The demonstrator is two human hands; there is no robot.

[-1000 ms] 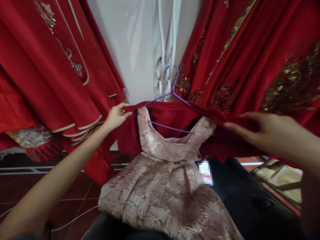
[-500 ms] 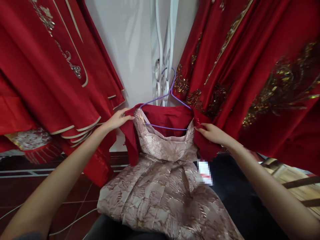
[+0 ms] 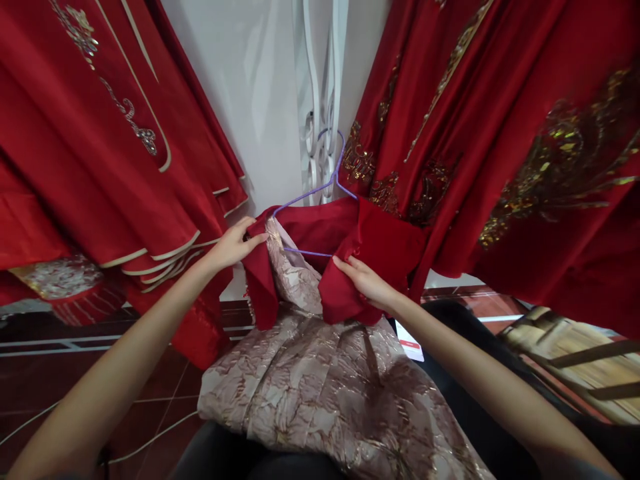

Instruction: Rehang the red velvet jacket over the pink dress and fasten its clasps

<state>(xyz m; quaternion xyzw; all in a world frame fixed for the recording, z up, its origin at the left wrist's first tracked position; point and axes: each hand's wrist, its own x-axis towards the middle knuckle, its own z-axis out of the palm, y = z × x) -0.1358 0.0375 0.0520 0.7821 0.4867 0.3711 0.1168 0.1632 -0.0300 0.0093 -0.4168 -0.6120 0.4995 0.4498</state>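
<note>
A pink brocade dress with metallic threads lies across my lap, its top on a purple hanger. Around its shoulders sits a short red jacket, its right front folded over part of the bodice. My left hand pinches the jacket's edge at the left shoulder, next to the dress strap. With closed fingers my right hand grips the jacket's right front edge, over the middle of the bodice. A white and red tag shows beside the dress, below my right forearm.
Red gowns with beading and cream piping hang at left. More red gowns with gold sequins hang at right. Ahead stands a white panel with scrolled metalwork. A slatted wooden piece is at lower right. A pale cable crosses the tiled floor.
My right hand has moved left, drawing the jacket's right front across the bodice and covering the right strap. My left hand stays at the left shoulder.
</note>
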